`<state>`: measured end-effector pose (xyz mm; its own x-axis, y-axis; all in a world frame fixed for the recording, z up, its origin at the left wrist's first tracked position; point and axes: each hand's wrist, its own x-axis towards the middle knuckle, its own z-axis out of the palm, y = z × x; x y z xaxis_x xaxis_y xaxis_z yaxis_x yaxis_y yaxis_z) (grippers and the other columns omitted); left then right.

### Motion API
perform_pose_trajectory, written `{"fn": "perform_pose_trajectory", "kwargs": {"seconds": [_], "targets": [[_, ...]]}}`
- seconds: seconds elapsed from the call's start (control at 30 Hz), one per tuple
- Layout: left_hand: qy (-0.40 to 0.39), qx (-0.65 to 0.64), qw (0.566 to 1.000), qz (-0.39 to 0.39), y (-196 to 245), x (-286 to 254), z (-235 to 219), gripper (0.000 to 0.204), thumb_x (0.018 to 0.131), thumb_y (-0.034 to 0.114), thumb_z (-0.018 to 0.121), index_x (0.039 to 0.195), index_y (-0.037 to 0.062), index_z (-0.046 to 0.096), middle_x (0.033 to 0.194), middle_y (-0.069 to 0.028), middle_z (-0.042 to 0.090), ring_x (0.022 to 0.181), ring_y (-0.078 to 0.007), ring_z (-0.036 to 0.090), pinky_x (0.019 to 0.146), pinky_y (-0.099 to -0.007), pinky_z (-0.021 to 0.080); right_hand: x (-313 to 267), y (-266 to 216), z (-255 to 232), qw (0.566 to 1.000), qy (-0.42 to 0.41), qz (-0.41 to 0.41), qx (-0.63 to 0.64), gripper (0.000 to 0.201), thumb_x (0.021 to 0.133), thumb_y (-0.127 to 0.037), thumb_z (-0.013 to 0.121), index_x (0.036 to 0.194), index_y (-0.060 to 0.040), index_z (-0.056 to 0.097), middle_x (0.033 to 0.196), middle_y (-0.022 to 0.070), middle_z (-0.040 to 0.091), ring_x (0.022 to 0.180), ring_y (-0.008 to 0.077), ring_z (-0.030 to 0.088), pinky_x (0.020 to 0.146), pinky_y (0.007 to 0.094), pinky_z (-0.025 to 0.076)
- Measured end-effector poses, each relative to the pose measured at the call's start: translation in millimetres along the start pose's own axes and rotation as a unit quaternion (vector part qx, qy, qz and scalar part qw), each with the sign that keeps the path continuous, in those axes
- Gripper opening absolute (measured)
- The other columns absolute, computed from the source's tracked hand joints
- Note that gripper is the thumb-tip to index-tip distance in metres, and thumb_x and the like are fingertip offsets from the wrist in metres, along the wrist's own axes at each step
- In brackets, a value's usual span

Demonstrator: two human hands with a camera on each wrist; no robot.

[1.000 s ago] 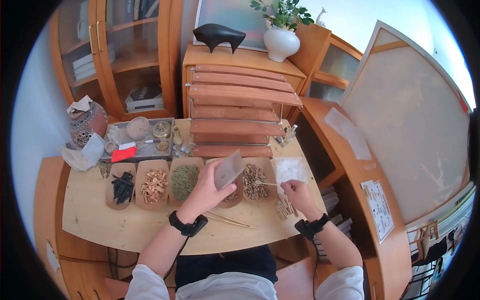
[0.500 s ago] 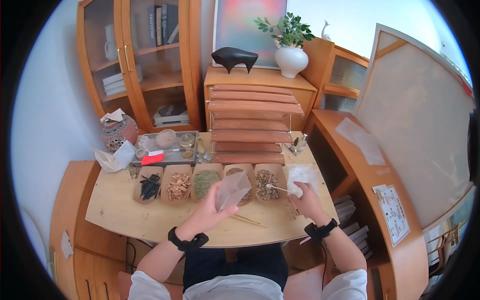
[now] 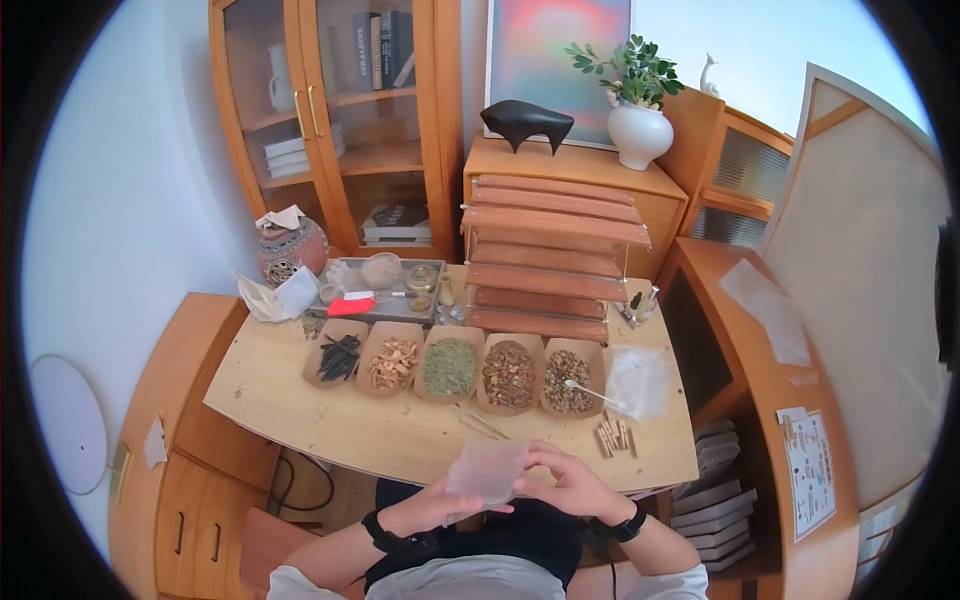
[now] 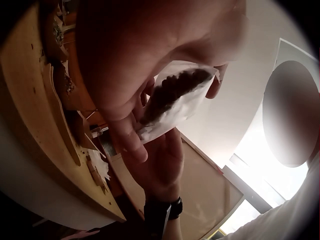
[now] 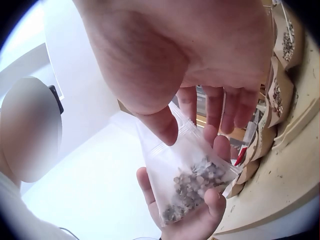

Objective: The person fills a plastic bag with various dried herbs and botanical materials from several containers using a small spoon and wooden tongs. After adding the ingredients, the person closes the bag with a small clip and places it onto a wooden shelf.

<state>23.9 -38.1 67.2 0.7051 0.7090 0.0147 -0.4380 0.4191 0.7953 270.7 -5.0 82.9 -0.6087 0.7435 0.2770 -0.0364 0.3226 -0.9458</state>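
Observation:
A translucent zip pouch [image 3: 488,466] is held close to the body at the table's front edge. Dried brown plant pieces [image 5: 192,185] fill its lower part. My left hand [image 3: 430,506] grips the pouch low down, thumb on one face and fingers on the other. At the pouch's upper end my right hand [image 3: 568,484] pinches the zip strip, its thumb [image 5: 165,131] on the near face and fingers behind. A white spoon [image 3: 596,394] lies with its bowl in the rightmost paper tray [image 3: 552,402] of chopped brown pieces.
Other paper trays hold black strips [image 3: 338,356], pale chips [image 3: 392,363], green herb [image 3: 450,366] and reddish bits [image 3: 508,376]. Small wooden pegs [image 3: 615,436], clear bags [image 3: 638,382] and wooden sticks [image 3: 482,424] lie nearby. A slatted wooden rack [image 3: 550,262] stands behind.
My right hand has let go of the spoon and moved left to the pouch's top. My left hand has drawn the pouch back toward the body. The head view has shifted.

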Motion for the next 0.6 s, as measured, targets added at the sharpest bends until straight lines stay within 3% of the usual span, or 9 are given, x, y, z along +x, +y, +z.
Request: {"fn": "perform_pose_trajectory", "kwargs": {"seconds": [0.2,0.33,0.4,0.43,0.47,0.5,0.6], "targets": [[0.070,0.069,0.995,0.028,-9.9,-34.0,-3.1,0.072,0.097,0.024,0.067,0.154,0.0061,0.027,0.153,-0.0118,0.039,0.142,-0.0249,0.041,0.112,-0.0476,0.042,-5.1,2.1,-16.7,0.997,-0.008,0.064,0.044,0.011,0.094,-0.010,0.071,0.103,-0.0033,0.069,0.117,0.0088,0.066,0.113,0.0211,0.060,0.101,0.0328,0.044],[0.188,0.277,0.938,-0.087,-51.9,-146.2,-45.5,0.038,0.104,0.020,0.057,0.136,0.0030,0.047,0.137,-0.0117,0.054,0.126,-0.0197,0.054,0.106,-0.0376,0.046,-19.6,-5.5,-32.1,0.996,0.076,0.052,0.009,0.011,0.092,-0.009,0.073,0.102,-0.0050,0.071,0.116,0.0090,0.066,0.111,0.0219,0.062,0.099,0.0333,0.046],[0.247,0.356,0.879,-0.199,-83.7,-218.0,-60.5,0.031,0.104,0.026,0.057,0.123,0.0013,0.058,0.115,-0.0094,0.067,0.108,-0.0143,0.062,0.096,-0.0300,0.050,-26.8,-13.7,-36.9,0.993,0.108,0.054,-0.007,0.012,0.091,-0.008,0.073,0.102,-0.0045,0.071,0.116,0.0092,0.066,0.111,0.0221,0.062,0.099,0.0331,0.046],[0.312,0.401,0.752,-0.419,-123.1,-263.1,-86.7,0.030,0.101,0.029,0.060,0.110,0.0006,0.064,0.099,-0.0095,0.070,0.095,-0.0139,0.065,0.083,-0.0299,0.052,-29.9,-16.3,-37.8,0.990,0.125,0.055,-0.015,0.012,0.091,-0.008,0.073,0.102,-0.0042,0.070,0.116,0.0092,0.066,0.110,0.0222,0.062,0.099,0.0331,0.046],[0.342,0.398,0.657,-0.541,-154.5,-295.2,-105.2,0.030,0.101,0.029,0.060,0.109,0.0006,0.064,0.098,-0.0094,0.070,0.094,-0.0139,0.065,0.083,-0.0300,0.052,-32.3,-16.0,-38.9,0.989,0.140,0.051,-0.018,0.012,0.091,-0.008,0.074,0.102,-0.0040,0.070,0.116,0.0094,0.066,0.110,0.0223,0.062,0.098,0.0330,0.046],[0.370,0.383,0.605,-0.592,-173.3,-315.9,-113.7,0.030,0.101,0.029,0.060,0.109,0.0006,0.064,0.098,-0.0094,0.070,0.094,-0.0139,0.065,0.083,-0.0301,0.052,-34.3,-15.5,-39.4,0.987,0.153,0.047,-0.023,0.012,0.091,-0.009,0.074,0.102,-0.0038,0.070,0.115,0.0096,0.066,0.110,0.0224,0.062,0.098,0.0330,0.046],[0.429,0.346,0.581,-0.599,-210.1,-335.0,-136.8,0.030,0.101,0.029,0.060,0.108,0.0006,0.064,0.097,-0.0092,0.069,0.093,-0.0138,0.064,0.082,-0.0303,0.052,-42.3,-11.0,-38.0,0.979,0.193,0.044,-0.057,0.012,0.091,-0.009,0.074,0.101,-0.0032,0.070,0.115,0.0099,0.066,0.110,0.0226,0.062,0.098,0.0329,0.046]]}}
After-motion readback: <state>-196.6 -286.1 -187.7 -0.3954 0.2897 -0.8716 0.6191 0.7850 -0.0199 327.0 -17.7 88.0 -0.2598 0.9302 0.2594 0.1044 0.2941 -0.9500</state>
